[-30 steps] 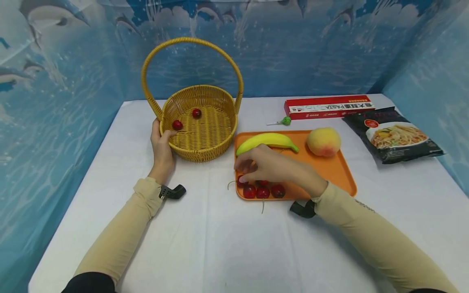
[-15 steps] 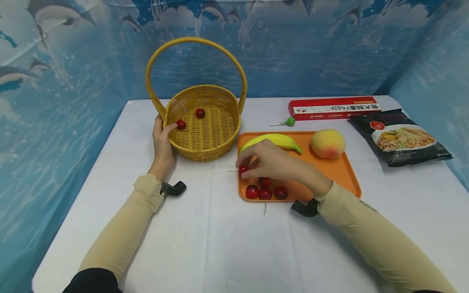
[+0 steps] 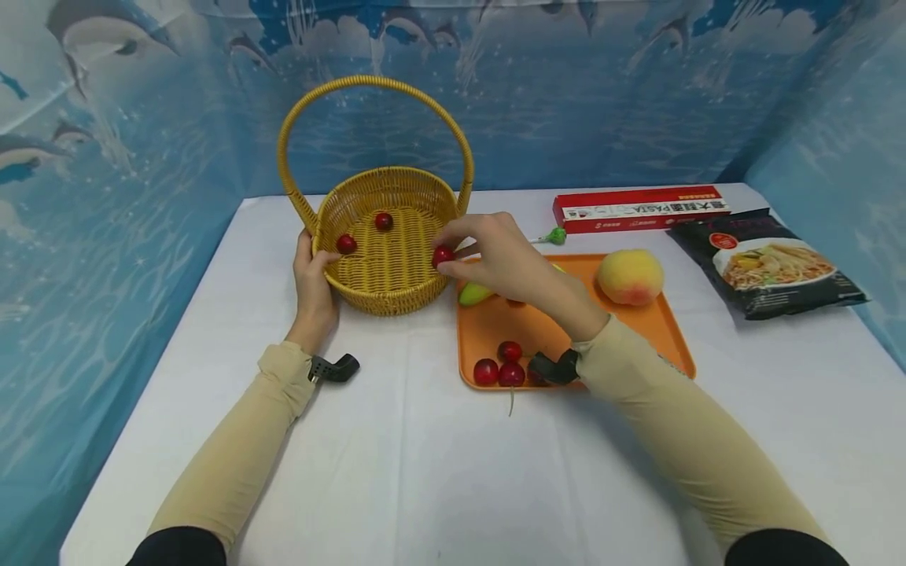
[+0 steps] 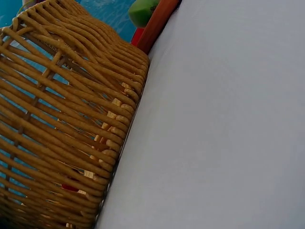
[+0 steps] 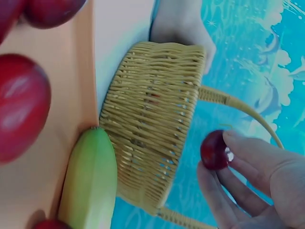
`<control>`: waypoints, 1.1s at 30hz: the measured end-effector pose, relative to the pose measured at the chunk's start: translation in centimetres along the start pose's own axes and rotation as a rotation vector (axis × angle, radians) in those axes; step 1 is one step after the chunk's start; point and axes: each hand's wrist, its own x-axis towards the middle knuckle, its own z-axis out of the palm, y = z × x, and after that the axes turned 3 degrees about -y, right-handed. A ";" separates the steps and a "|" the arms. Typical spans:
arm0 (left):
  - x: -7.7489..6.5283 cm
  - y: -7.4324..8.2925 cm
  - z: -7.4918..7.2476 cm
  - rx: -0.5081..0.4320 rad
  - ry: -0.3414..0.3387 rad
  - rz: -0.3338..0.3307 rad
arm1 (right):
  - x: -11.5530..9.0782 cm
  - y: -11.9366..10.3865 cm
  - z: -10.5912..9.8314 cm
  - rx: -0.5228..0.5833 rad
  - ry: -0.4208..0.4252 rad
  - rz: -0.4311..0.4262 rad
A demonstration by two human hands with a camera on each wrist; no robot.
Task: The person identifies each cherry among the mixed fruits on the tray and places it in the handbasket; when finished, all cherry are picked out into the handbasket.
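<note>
My left hand (image 3: 314, 295) grips the left rim of a yellow wicker basket (image 3: 385, 303), its thumb over the edge. Inside the basket lie two cherries, one cherry (image 3: 346, 244) near that thumb and another cherry (image 3: 384, 221) farther back. Between thumb and fingers, my right hand (image 3: 499, 255) pinches a cherry (image 5: 215, 150) at the basket's right rim. Several more cherries (image 3: 511, 373) sit at the front left of an orange tray (image 3: 470, 330). A banana (image 5: 90, 181) on the tray is partly hidden by the right hand in the head view.
A peach (image 3: 630, 277) is at the tray's back right. Behind the tray are a green lollipop (image 3: 556, 236) and a red pasta box (image 3: 640, 210). Farther right lies a black noodle packet (image 3: 767, 263). The basket's tall handle (image 3: 375, 81) arches above it.
My right hand has lifted a cherry off the tray's left side and carried it up and left to the basket's right rim. The left hand keeps its grip on the basket.
</note>
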 end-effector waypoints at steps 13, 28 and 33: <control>-0.2 -0.2 -0.1 0.024 -0.005 0.015 | -3.2 0.5 -0.5 -0.012 0.061 0.102; 0.1 -0.1 -0.2 0.003 0.005 0.011 | -8.0 3.3 -1.7 -0.166 -0.003 0.307; -0.4 -0.4 -0.4 0.024 0.004 0.004 | -8.5 4.2 -1.6 -0.214 -0.077 0.343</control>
